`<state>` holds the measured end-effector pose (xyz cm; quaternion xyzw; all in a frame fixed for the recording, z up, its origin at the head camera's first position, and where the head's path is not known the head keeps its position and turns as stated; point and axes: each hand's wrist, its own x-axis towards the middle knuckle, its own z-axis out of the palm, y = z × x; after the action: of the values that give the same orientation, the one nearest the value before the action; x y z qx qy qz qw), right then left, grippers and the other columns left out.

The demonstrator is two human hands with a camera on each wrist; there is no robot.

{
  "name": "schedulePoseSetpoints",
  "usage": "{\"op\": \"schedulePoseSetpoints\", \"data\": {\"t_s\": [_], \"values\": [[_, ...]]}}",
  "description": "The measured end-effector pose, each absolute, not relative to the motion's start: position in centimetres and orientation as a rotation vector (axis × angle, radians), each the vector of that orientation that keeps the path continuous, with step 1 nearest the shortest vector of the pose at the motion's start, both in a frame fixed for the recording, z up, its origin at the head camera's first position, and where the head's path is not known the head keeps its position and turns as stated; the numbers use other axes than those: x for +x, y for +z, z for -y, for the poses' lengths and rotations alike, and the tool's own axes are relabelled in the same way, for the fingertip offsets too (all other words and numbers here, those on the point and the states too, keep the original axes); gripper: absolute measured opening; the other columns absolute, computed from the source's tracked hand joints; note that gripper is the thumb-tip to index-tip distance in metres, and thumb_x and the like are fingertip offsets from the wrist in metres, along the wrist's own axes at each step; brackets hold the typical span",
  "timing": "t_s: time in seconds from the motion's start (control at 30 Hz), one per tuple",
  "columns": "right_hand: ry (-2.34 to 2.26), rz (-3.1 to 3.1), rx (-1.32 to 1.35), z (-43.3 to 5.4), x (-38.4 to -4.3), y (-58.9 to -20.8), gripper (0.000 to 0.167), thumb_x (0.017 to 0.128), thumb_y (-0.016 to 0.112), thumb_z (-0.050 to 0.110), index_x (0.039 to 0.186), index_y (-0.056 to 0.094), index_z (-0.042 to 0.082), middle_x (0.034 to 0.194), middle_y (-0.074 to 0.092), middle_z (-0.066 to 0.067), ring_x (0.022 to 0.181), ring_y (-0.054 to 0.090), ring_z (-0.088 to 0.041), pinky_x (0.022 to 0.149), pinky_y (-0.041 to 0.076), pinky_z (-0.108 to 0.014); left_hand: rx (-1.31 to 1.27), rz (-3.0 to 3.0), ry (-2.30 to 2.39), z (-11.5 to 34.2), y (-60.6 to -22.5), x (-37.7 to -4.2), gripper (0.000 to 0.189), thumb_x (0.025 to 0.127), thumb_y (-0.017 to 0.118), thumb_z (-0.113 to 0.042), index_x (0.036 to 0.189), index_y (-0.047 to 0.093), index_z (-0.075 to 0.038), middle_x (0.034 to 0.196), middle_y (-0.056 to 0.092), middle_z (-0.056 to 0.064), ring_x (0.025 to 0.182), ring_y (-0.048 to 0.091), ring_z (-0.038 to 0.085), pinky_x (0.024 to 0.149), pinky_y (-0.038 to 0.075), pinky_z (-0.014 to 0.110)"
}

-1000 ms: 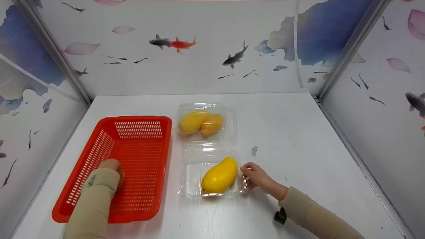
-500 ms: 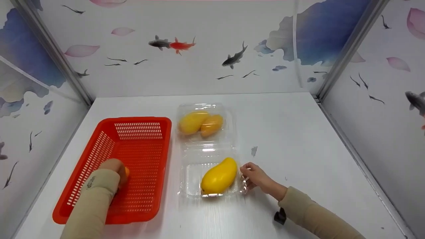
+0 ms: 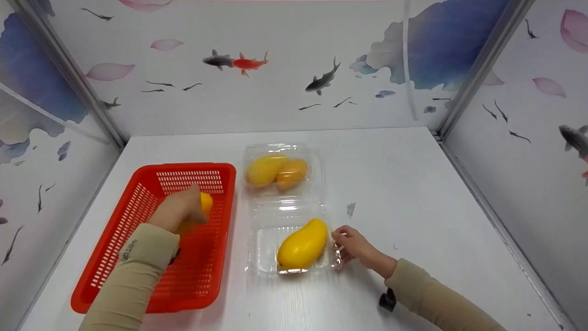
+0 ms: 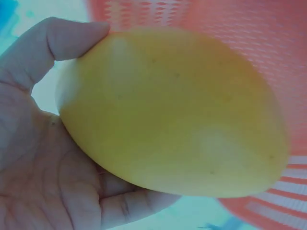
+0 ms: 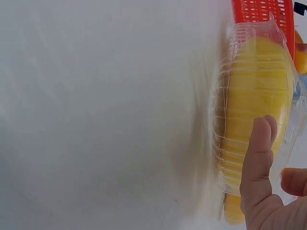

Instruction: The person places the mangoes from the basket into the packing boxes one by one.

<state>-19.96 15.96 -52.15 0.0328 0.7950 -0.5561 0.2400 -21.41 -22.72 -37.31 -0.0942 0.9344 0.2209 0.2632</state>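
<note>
My left hand [image 3: 181, 209] grips a yellow mango [image 4: 172, 115] above the red basket, thumb on one side and fingers underneath in the left wrist view. In the head view the hand hides much of that fruit. To the right, one large mango [image 3: 303, 244] lies in the front tray of a clear plastic clamshell box [image 3: 266, 250]. At this tray's right edge my right hand [image 3: 360, 248] holds the rim, with fingers along the outer wall and the thumb on the rim's other side.
The red basket [image 3: 229, 197] stands on the left of the white table [image 3: 390, 184]. Behind the front tray, two more mangoes [image 3: 278, 171] show through clear plastic. Printed panels [image 3: 275, 101] enclose the back and sides. A small black object [image 3: 387, 299] is by the right sleeve.
From low in the basket, my left hand has risen and moved forward and right with the mango. My right hand and the clamshell box stay in place.
</note>
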Motion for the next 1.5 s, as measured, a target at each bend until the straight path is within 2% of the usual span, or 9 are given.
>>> {"op": "schedulePoseSetpoints", "data": {"t_s": [0.2, 0.4, 0.63, 0.77, 0.97, 1.27, 1.5], "values": [[-1.522, -2.171, 0.092, -15.9, -19.9, -52.2, 0.028, 0.095, 0.047, 0.027, 0.108, 0.047, 0.002, 0.08, 0.055, -0.007, 0.053, 0.051, -0.013, 0.05, 0.049, -0.024, -0.008, -2.657, 0.463, 19.1, -37.0, -21.8, 0.086, 0.072, 0.076, -0.027, 0.136, 0.023, -0.006, 0.101, 0.049, 0.011, 0.092, 0.05, 0.027, 0.086, 0.047, 0.046], [-1.551, -2.139, 0.082, -15.9, -19.8, -52.0, 0.028, 0.095, 0.047, 0.027, 0.108, 0.045, 0.001, 0.08, 0.055, -0.008, 0.052, 0.052, -0.013, 0.049, 0.049, -0.026, 0.236, -2.552, 0.593, 15.7, -37.3, -21.9, 0.057, 0.071, 0.072, -0.025, 0.117, 0.041, -0.012, 0.095, 0.052, 0.007, 0.09, 0.05, 0.024, 0.079, 0.045, 0.04], [-1.541, -2.147, 0.08, -15.9, -19.8, -52.0, 0.027, 0.096, 0.046, 0.025, 0.108, 0.046, 0.001, 0.079, 0.055, -0.007, 0.052, 0.051, -0.014, 0.049, 0.049, -0.025, 0.358, -2.489, 0.653, 12.4, -38.4, -22.5, 0.048, 0.07, 0.073, -0.021, 0.109, 0.046, -0.015, 0.094, 0.052, 0.004, 0.091, 0.049, 0.022, 0.083, 0.043, 0.038], [-1.533, -2.159, 0.083, -15.9, -19.8, -52.1, 0.027, 0.095, 0.046, 0.025, 0.108, 0.047, 0.002, 0.079, 0.056, -0.008, 0.052, 0.051, -0.014, 0.049, 0.049, -0.024, 0.334, -2.489, 0.633, 11.2, -39.6, -22.9, 0.045, 0.071, 0.073, -0.025, 0.106, 0.047, -0.013, 0.091, 0.053, 0.004, 0.088, 0.05, 0.022, 0.081, 0.043, 0.035], [-1.518, -2.18, 0.102, -15.8, -19.8, -52.1, 0.026, 0.095, 0.047, 0.027, 0.107, 0.048, 0.004, 0.079, 0.055, -0.007, 0.052, 0.051, -0.014, 0.049, 0.048, -0.024, 0.117, -2.427, 0.593, 10.1, -41.6, -23.4, 0.053, 0.071, 0.074, -0.037, 0.108, 0.049, -0.009, 0.091, 0.054, 0.007, 0.087, 0.05, 0.024, 0.08, 0.043, 0.036], [-1.551, -2.153, 0.063, -15.8, -19.8, -52.4, 0.025, 0.095, 0.047, 0.027, 0.105, 0.046, 0.004, 0.077, 0.055, -0.005, 0.052, 0.051, -0.012, 0.049, 0.048, -0.023, 0.115, -2.403, 0.427, 9.3, -43.9, -24.1, 0.045, 0.071, 0.074, -0.043, 0.093, 0.056, -0.007, 0.083, 0.051, 0.005, 0.081, 0.049, 0.024, 0.073, 0.042, 0.034], [-1.568, -2.131, 0.058, -15.9, -19.8, -52.0, 0.026, 0.095, 0.047, 0.027, 0.105, 0.046, 0.003, 0.075, 0.055, -0.005, 0.051, 0.051, -0.012, 0.049, 0.049, -0.024, -0.012, -2.333, 0.438, 8.6, -44.1, -24.6, 0.053, 0.07, 0.075, -0.043, 0.101, 0.054, -0.006, 0.092, 0.053, 0.007, 0.09, 0.048, 0.026, 0.085, 0.042, 0.037]]}}
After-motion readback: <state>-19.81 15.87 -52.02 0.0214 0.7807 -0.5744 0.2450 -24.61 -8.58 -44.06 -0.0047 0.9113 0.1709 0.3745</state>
